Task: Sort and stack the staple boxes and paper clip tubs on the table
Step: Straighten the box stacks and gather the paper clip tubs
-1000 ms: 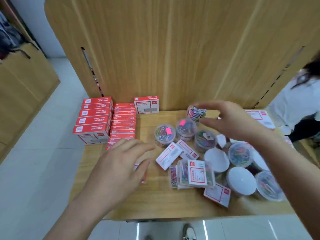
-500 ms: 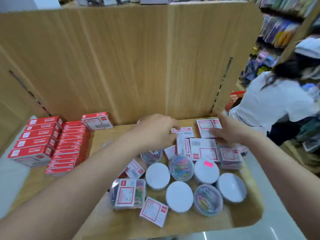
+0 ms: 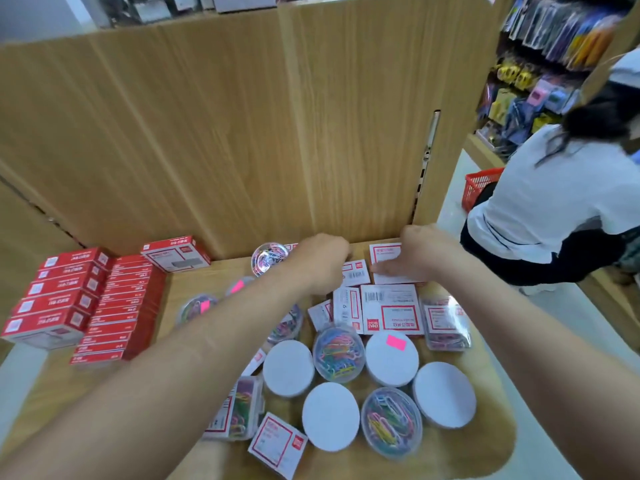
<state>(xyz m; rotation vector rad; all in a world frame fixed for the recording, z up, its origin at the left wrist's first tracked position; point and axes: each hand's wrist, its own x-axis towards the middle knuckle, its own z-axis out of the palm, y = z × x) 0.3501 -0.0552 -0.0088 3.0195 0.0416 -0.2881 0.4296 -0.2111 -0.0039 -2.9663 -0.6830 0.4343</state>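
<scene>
Hands at the far edge of the wooden surface (image 3: 485, 455), both reaching among white-and-red labelled boxes. Left hand (image 3: 320, 263) is seen from the back, knuckles up; its fingers curl downward out of sight, so whether they pinch anything cannot be told. Right hand (image 3: 414, 256) lies with fingers pressed together and flat on a white box (image 3: 384, 252) near the far right corner; whether it grips the box cannot be told. The left forearm crosses the middle of the surface and hides parts of several paper clip tubs (image 3: 339, 353), including one with a pink sticker (image 3: 195, 306) near the red stacks.

Staple boxes (image 3: 52, 303) stand stacked in red columns along the left edge, with one single red box (image 3: 176, 252) at the far left against the wooden back panel (image 3: 242, 133). Round tubs, some showing white lids (image 3: 330, 415) and some showing coloured clips, cluster at the near right; a clear tub (image 3: 270, 258) sits at the far edge just left of the left hand. Print on all labels is too blurred to read. A second person (image 3: 554, 209) in a white top is cut off by the right frame edge.

Compared with half a second ago, both hands remain at the far edge in much the same positions and the tubs lie unchanged; a second ago the right hand held a clip tub in the air and the left hovered near the red stacks.
</scene>
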